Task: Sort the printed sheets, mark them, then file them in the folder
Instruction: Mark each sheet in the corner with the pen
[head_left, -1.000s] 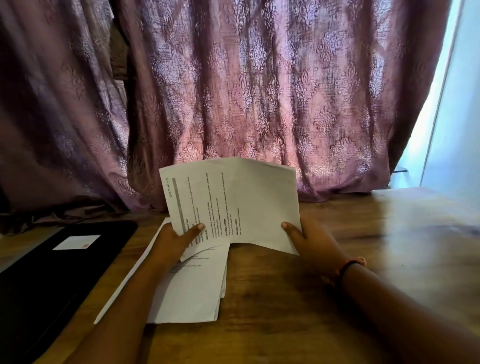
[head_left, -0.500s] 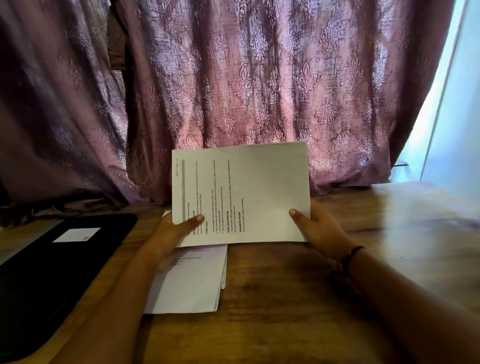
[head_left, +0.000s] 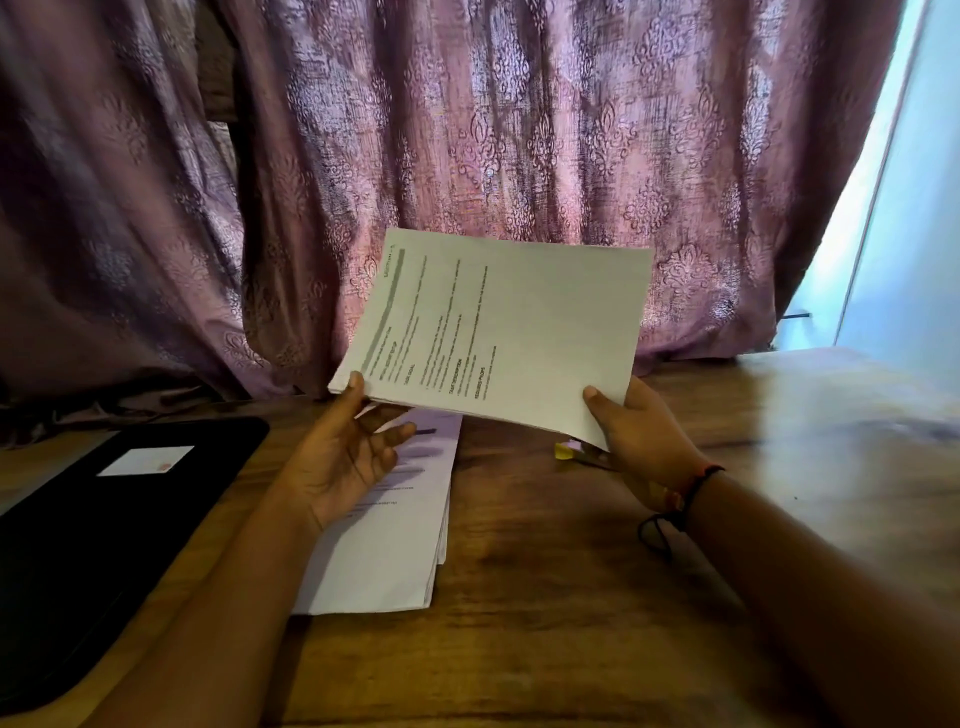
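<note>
I hold a thin bundle of printed sheets (head_left: 519, 332) in the air over the wooden table, tilted with its text sideways. My right hand (head_left: 639, 441) grips its near right corner, thumb on top. My left hand (head_left: 348, 457) has its thumb on the near left corner while the fingers spread loosely below. A second stack of printed sheets (head_left: 395, 540) lies flat on the table beneath my left hand. A black folder (head_left: 93, 540) with a white label lies closed at the left. Something small and yellow (head_left: 563, 451), partly hidden by the raised sheets, lies on the table.
The wooden table (head_left: 571, 623) stretches to the right and toward me. A mauve patterned curtain (head_left: 467, 156) hangs close behind its far edge. A bright window or wall strip (head_left: 904, 208) is at the far right.
The held sheets have risen and swung rightward, now tilted up off the table. My left fingers have loosened beneath the corner. The yellow object has come into view.
</note>
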